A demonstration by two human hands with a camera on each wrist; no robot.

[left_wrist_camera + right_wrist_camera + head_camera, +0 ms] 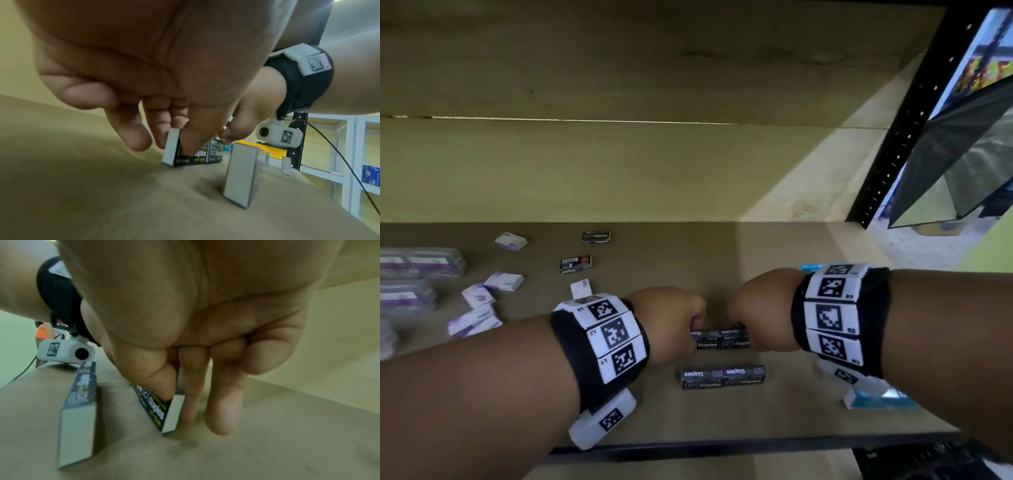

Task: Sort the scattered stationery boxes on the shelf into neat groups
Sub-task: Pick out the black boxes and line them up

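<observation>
Two black staples boxes stand on edge, end to end, in a short row on the brown shelf board (774, 246). My left hand (697, 323) pinches the left box (197, 156), thumb in front and fingers behind. My right hand (736, 325) pinches the right box (158, 408) in the same manner. The two boxes touch each other and rest on the board. A second row of two black staples boxes (723, 376) stands just nearer to me, parallel and apart from the first. Two more black staples boxes (595, 237) (576, 263) lie loose further back on the left.
Purple and white boxes (505, 281) lie scattered at the left, beside clear plastic packs (421, 262). A small white box (580, 289) stands by my left wrist. Blue boxes (873, 399) sit under my right wrist. A black shelf upright (900, 137) rises at the right.
</observation>
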